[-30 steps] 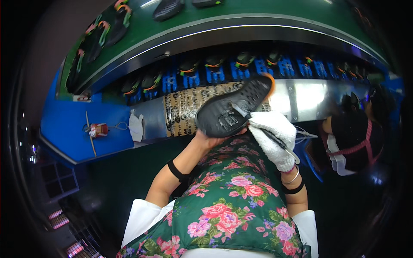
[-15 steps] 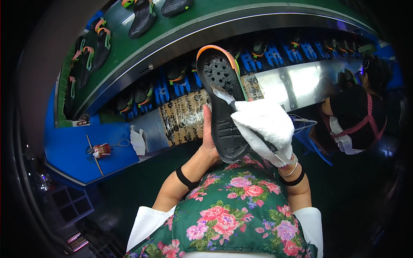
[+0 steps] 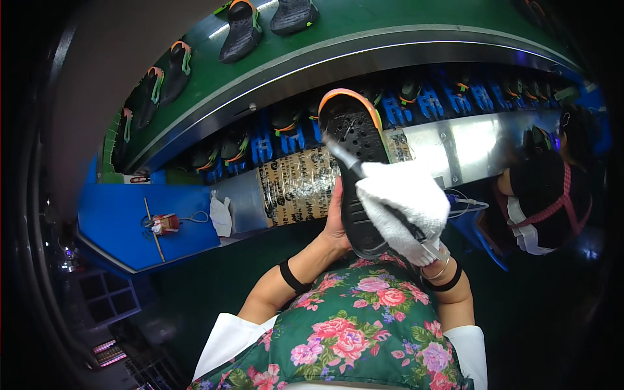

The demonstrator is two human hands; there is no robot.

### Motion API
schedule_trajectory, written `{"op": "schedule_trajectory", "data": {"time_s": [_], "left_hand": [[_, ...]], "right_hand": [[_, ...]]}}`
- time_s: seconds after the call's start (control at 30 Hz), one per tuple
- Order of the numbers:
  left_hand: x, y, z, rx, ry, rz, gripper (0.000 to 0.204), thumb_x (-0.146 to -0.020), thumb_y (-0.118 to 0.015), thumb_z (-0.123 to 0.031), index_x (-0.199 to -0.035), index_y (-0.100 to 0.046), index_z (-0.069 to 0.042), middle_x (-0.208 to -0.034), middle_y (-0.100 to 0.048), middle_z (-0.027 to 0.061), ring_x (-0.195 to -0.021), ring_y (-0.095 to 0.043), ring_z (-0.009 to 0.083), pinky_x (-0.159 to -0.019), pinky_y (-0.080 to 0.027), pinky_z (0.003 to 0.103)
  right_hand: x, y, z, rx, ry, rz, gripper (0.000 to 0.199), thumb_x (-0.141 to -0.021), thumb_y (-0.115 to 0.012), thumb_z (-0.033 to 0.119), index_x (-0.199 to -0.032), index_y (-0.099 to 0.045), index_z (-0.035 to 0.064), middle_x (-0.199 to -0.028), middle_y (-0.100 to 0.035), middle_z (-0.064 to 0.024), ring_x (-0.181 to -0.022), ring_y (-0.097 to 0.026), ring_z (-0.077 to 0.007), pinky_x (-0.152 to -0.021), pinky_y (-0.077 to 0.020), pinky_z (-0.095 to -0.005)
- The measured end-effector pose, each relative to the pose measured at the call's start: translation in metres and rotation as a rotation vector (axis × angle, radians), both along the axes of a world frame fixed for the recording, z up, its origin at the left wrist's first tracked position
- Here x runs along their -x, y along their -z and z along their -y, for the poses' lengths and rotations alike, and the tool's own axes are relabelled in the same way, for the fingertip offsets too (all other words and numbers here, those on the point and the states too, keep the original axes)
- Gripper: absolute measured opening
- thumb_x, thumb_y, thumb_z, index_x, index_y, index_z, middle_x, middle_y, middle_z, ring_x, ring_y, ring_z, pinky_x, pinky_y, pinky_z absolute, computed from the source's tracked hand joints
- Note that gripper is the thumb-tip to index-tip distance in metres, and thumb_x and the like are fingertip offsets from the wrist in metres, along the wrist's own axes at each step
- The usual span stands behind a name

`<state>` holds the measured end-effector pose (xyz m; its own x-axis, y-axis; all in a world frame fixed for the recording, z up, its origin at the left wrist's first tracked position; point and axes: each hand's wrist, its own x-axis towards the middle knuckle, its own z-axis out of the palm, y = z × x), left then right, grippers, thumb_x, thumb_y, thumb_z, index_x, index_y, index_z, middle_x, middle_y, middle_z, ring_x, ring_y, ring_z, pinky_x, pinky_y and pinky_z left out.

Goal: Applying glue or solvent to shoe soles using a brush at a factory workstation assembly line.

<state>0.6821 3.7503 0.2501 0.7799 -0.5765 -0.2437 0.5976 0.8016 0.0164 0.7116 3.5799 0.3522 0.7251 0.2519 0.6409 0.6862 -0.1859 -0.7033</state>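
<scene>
Left hand [image 3: 335, 224] grips the black sole [image 3: 356, 175] upright (orange rim on top); gloved right hand [image 3: 404, 209] is closed on a pen-like tool [image 3: 344, 156] touching it.

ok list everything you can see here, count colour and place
shoe sole: one, black with orange rim, held upright at centre
tool: one, grey, tip on the sole
shoes on conveyor: at least five, black with orange and green, green belt at top
shoes in blue holders: a row, count unclear, under the belt
taped roll: one, brown, behind the sole
white cloth: one, on the blue bench
co-worker: one, far right
left hand: bare, holds the sole
right hand: white glove, grips the tool
</scene>
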Motion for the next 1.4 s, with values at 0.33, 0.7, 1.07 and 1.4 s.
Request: {"op": "schedule_trajectory", "data": {"time_s": [0.33, 0.7, 1.07, 1.4], "left_hand": [[-0.012, -0.013, 0.002, -0.467, 0.012, -0.018, 0.099, -0.088, -0.046, -0.082, -0.154, -0.037, -0.009, -0.153, -0.046, 0.0157, -0.139, -0.048, 0.0347, -0.118, -0.035, 0.055], [-0.036, -0.009, 0.003, -0.313, -0.129, 0.182, 0.094, -0.093, -0.036, -0.08, -0.157, -0.03, -0.011, -0.156, -0.042, 0.0128, -0.138, -0.047, 0.0332, -0.115, -0.04, 0.054], [-0.06, -0.029, 0.022, -0.165, -0.192, 0.27, 0.098, -0.09, -0.033, -0.084, -0.155, -0.033, -0.01, -0.145, -0.053, 0.0154, -0.132, -0.051, 0.0442, -0.111, -0.042, 0.06], [-0.072, -0.029, 0.022, -0.201, -0.217, 0.28, 0.096, -0.089, -0.048, -0.079, -0.156, -0.032, -0.013, -0.143, -0.051, 0.0271, -0.129, -0.054, 0.0437, -0.103, -0.048, 0.062]], "right_hand": [[-0.003, 0.004, -0.002, -0.055, 0.047, -0.065, 0.026, -0.074, -0.078, -0.001, -0.1, -0.077, 0.0037, -0.1, -0.076, -0.0147, -0.089, -0.072, -0.029, -0.08, -0.0564, -0.0378], [-0.004, 0.017, -0.003, -0.189, 0.101, -0.166, 0.02, -0.076, -0.078, -0.002, -0.095, -0.076, 0.0027, -0.098, -0.075, -0.0146, -0.088, -0.072, -0.0264, -0.081, -0.0563, -0.0361], [-0.005, 0.033, 0.0, -0.203, 0.14, -0.164, 0.02, -0.077, -0.078, -0.002, -0.097, -0.076, 0.0019, -0.1, -0.075, -0.016, -0.09, -0.071, -0.0284, -0.082, -0.0562, -0.0371], [-0.001, 0.034, 0.005, -0.233, 0.12, -0.166, 0.02, -0.078, -0.077, -0.002, -0.097, -0.076, 0.0019, -0.099, -0.074, -0.0166, -0.088, -0.071, -0.0299, -0.078, -0.0559, -0.0377]]}}
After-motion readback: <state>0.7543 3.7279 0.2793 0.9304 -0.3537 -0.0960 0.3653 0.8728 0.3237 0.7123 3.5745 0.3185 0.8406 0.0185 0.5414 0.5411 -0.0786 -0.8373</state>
